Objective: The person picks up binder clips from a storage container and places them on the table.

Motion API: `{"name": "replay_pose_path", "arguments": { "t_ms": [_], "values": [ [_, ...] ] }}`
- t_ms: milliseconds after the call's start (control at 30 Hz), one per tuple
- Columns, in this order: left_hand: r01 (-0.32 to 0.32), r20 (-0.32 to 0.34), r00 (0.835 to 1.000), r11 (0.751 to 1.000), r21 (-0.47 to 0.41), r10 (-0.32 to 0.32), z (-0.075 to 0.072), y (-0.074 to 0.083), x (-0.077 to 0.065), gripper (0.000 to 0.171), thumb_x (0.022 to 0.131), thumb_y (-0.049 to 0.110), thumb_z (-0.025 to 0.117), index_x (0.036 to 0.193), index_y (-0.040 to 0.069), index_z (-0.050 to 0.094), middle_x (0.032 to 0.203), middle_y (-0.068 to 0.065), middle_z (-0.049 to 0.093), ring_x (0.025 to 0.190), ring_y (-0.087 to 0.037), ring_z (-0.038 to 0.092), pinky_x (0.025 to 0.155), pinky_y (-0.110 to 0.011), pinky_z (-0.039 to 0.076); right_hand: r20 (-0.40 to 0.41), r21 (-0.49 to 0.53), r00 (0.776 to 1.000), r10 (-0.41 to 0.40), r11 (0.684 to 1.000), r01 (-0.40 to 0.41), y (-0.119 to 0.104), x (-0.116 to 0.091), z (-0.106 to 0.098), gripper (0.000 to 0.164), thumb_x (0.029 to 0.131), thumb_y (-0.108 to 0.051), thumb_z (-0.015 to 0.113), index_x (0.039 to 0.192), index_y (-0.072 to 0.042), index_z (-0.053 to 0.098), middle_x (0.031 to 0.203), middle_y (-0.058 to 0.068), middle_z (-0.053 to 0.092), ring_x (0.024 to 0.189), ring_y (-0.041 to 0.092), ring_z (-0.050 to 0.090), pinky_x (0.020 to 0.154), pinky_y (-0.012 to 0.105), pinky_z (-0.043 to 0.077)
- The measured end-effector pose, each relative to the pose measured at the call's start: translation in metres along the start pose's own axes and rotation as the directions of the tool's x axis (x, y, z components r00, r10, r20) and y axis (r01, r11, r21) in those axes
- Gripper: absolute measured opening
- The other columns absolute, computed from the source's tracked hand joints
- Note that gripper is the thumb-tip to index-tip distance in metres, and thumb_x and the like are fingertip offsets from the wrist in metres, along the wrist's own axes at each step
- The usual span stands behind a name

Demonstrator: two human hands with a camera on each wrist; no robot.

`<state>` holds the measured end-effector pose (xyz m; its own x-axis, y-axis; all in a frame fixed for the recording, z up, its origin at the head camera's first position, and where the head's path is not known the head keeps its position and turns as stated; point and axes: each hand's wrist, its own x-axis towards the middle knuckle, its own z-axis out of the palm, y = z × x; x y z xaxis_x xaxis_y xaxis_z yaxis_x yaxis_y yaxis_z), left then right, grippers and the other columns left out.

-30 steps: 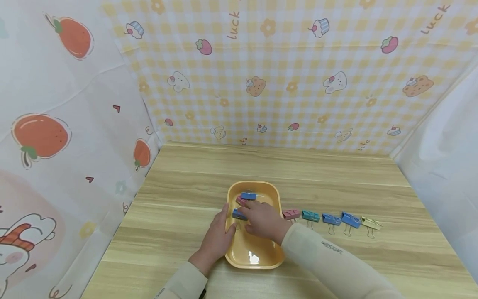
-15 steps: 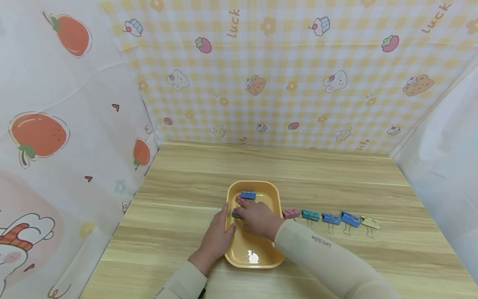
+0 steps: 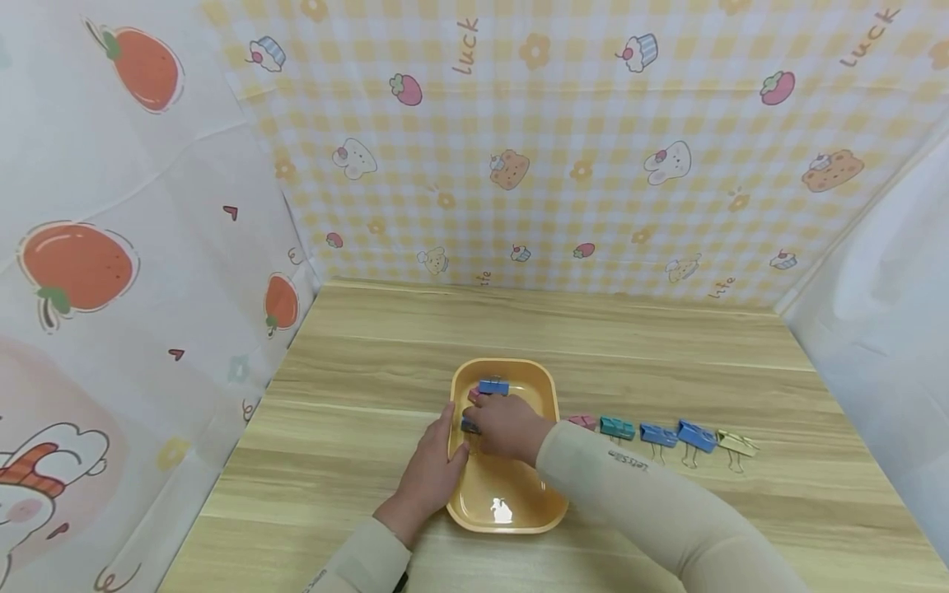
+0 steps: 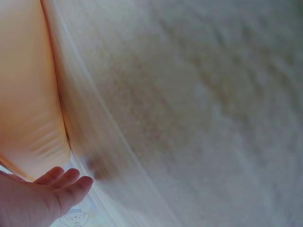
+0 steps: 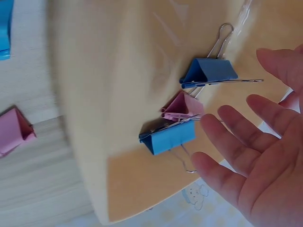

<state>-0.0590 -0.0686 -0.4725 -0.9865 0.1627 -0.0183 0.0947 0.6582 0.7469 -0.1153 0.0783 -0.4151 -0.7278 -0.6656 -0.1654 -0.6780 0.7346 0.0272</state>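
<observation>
Lying in the glossy orange-yellow tray (image 3: 511, 487) on the bench (image 3: 385, 354), a light blue clip (image 5: 169, 139), a pink clip (image 5: 182, 104) and a darker blue clip (image 5: 209, 71) are seen bunched near its left wall, all fitted with wire levers (image 5: 236, 81). Above them the right hand (image 3: 511, 424) is held, its grip apart with the fingers loosely spread; whether any clip is touched cannot be told. The tray's left wall is met by the left hand (image 3: 426, 476), its grip also apart, the fingers straight. In the head view the pink and darker blue clips are partly covered by the right hand; in the right wrist view they are shown more plainly. Only in the head view is the whole row of clips (image 3: 658, 434) seen beside the tray: pink, teal, two blue, pale yellow
</observation>
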Motion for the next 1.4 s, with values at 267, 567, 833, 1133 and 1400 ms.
{"name": "replay_pose_path", "arguments": {
  "t_ms": [267,567,833,1133,1400],
  "values": [
    [-0.007,0.004,1.0,1.0,0.003,0.007,0.0,0.001,-0.001,0.063,0.091,0.026,0.048,0.144,0.011,0.016,0.138,-0.019,0.034,0.127,-0.033,0.032,0.101,-0.047,0.03,0.056,-0.009,0.998,0.02,1.0,-0.02,-0.007,0.008,-0.003,0.035,0.076,-0.033,0.065,0.108,-0.019,0.061,0.12,0.007,0.057,0.117,0.02,0.048,0.079,0.036,0.05],
    [-0.006,0.001,1.0,1.0,0.001,0.006,-0.001,0.0,-0.001,0.064,0.091,0.026,0.048,0.144,0.01,0.017,0.138,-0.018,0.035,0.127,-0.032,0.032,0.102,-0.046,0.03,0.106,-0.043,0.994,0.022,0.999,-0.017,-0.011,0.018,0.004,0.033,0.079,-0.033,0.063,0.107,-0.016,0.061,0.102,0.005,0.061,0.103,0.019,0.056,0.079,0.034,0.05],
    [-0.004,0.009,1.0,1.0,-0.01,0.004,-0.002,0.002,-0.002,0.064,0.091,0.026,0.048,0.144,0.01,0.016,0.138,-0.017,0.034,0.127,-0.032,0.032,0.101,-0.046,0.031,0.129,-0.059,0.991,0.039,0.998,-0.031,-0.012,0.024,0.01,0.033,0.078,-0.032,0.064,0.105,-0.013,0.061,0.094,0.005,0.061,0.084,0.017,0.06,0.07,0.032,0.052],
    [-0.009,0.008,1.0,1.0,-0.002,0.009,-0.002,0.002,-0.001,0.064,0.091,0.025,0.048,0.144,0.01,0.016,0.138,-0.017,0.034,0.126,-0.031,0.033,0.102,-0.045,0.03,0.157,-0.064,0.986,0.056,0.997,-0.046,-0.013,0.027,0.015,0.034,0.08,-0.032,0.063,0.107,-0.012,0.06,0.102,0.008,0.061,0.09,0.019,0.06,0.075,0.032,0.051],
    [-0.012,0.002,1.0,1.0,-0.001,0.012,-0.001,0.002,-0.001,0.064,0.09,0.024,0.049,0.144,0.009,0.017,0.137,-0.018,0.035,0.126,-0.031,0.033,0.102,-0.045,0.03,0.167,-0.09,0.984,0.062,0.995,-0.047,-0.015,0.029,0.017,0.038,0.081,-0.035,0.062,0.11,-0.011,0.06,0.113,0.011,0.059,0.103,0.022,0.057,0.083,0.032,0.049]
  ]
}}
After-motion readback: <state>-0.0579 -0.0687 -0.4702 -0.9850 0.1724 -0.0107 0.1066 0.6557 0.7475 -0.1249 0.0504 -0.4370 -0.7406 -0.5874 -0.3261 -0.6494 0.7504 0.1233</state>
